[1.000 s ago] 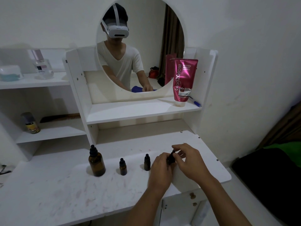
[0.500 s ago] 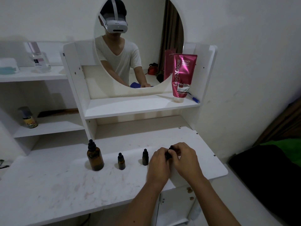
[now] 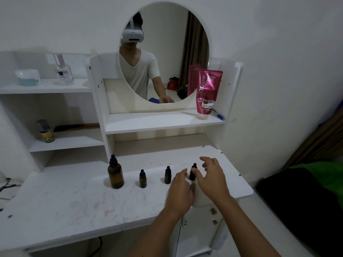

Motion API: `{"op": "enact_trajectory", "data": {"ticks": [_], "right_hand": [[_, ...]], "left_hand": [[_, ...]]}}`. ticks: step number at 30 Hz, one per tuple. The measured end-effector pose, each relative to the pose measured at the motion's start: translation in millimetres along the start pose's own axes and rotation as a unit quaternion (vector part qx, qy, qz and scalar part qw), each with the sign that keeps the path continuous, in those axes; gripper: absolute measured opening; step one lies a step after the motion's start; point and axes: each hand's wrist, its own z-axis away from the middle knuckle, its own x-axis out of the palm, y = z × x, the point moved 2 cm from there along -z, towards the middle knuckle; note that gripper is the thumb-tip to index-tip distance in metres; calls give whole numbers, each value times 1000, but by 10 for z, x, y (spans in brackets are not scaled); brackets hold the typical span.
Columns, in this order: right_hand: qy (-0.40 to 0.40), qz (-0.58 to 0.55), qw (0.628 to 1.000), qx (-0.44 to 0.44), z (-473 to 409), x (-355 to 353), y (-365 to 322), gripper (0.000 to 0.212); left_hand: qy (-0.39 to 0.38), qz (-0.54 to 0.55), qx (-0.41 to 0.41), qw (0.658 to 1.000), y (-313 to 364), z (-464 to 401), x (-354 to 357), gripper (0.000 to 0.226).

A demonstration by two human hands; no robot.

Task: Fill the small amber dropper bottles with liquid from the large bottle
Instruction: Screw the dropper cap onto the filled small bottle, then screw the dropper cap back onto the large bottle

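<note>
Nearest the camera, two bare forearms reach up from the bottom edge over the white tabletop (image 3: 74, 206). The left hand (image 3: 181, 190) hovers low above the surface with its fingers loosely extended, gripping nothing; its fingertips sit just beside the rightmost small dropper bottle (image 3: 193, 172). The right hand (image 3: 211, 178) is spread wide on the other side of that same bottle, fingers splayed and relaxed. Its thumb lies right against the bottle's side, though the dim light makes it hard to say whether it truly touches. The bottle stands upright on the table between the two hands, black dropper cap on.

To the left, in a loose row, stand the middle small dropper bottle (image 3: 167, 175) and the left small dropper bottle (image 3: 142, 179), both upright, capped and apart from each other. Further left again is the large amber bottle (image 3: 115, 172), upright with its black dropper top in place, well apart from both hands.

Behind the row rises a white shelf unit (image 3: 157, 123). A pink tube (image 3: 207, 91) stands cap-down at the right end of its middle shelf, with a blue pen (image 3: 220, 116) just behind it. On the left side shelves sit a small yellow-labelled can (image 3: 45, 131), a clear perfume bottle (image 3: 62, 71) and a pale tub (image 3: 27, 77). Farthest back, the round mirror (image 3: 164, 52) reflects the person in a white shirt and a headset.
</note>
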Motion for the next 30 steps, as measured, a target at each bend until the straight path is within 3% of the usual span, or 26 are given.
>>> {"op": "enact_trajectory", "data": {"ticks": [4,9,16,20,25,30], "right_hand": [[34,-4,999,-42,106,1,-279,40],[22,-25,993,-116,190,243,-843,31],[-66,-54,974,-209,210,714,-1632,32],[-116,-73,972,-190,172,965,-1938,37],[-161,-105,969,-156,154,1146,-2119,41],[-147,-105,973,-146,95,1241,-2099,32]], "left_hand": [[-28,22,9,999,-63,348,-267,58],[-49,88,-5,995,-288,712,-899,35],[105,138,-82,981,-794,966,-1930,10],[218,89,-100,967,-951,889,-2242,28],[186,84,-122,971,-1072,662,-2230,71],[136,3,-112,984,-1134,553,-2177,52]]}}
